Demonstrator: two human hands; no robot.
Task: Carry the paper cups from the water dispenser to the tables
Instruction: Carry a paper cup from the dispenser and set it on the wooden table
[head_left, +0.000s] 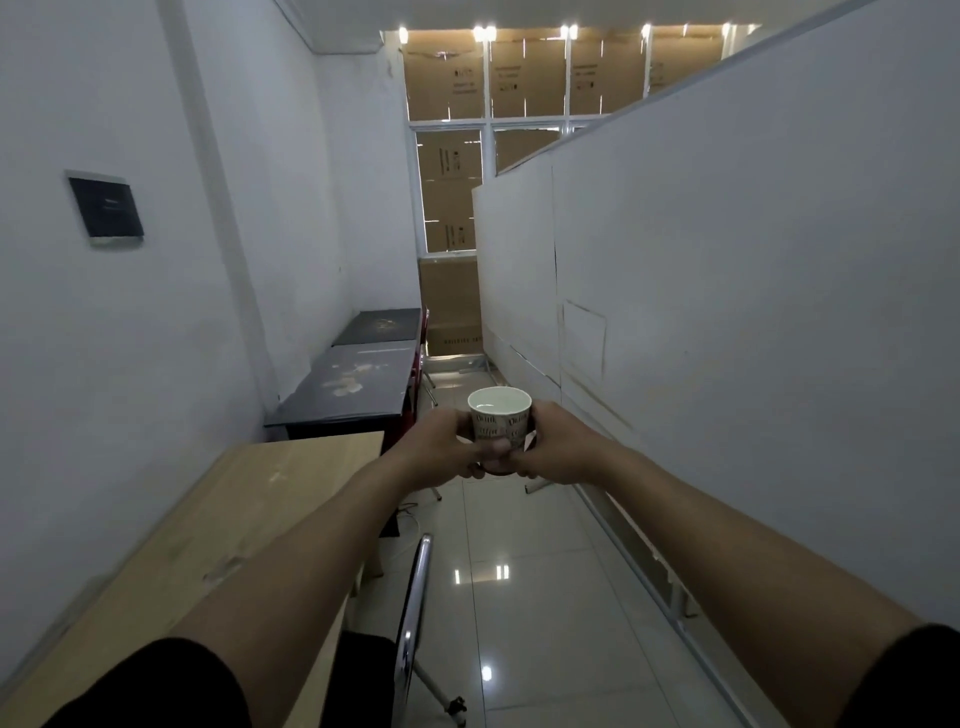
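Observation:
A white paper cup (500, 415) with dark printed lettering is held upright in front of me, with liquid visible inside. My left hand (445, 451) wraps its left side and my right hand (555, 448) wraps its right side, fingers meeting under the base. The cup hangs above the tiled aisle, just right of the tables. A light wooden table (249, 514) runs along the left wall near me. Beyond it stand two dark tables (345, 387), one behind the other.
A chrome chair back (415, 597) stands beside the wooden table, low in the aisle. A white partition wall (727, 312) lines the right side. Cardboard boxes (452, 306) close off the far end under a window. The glossy tiled floor (530, 597) forms a narrow corridor.

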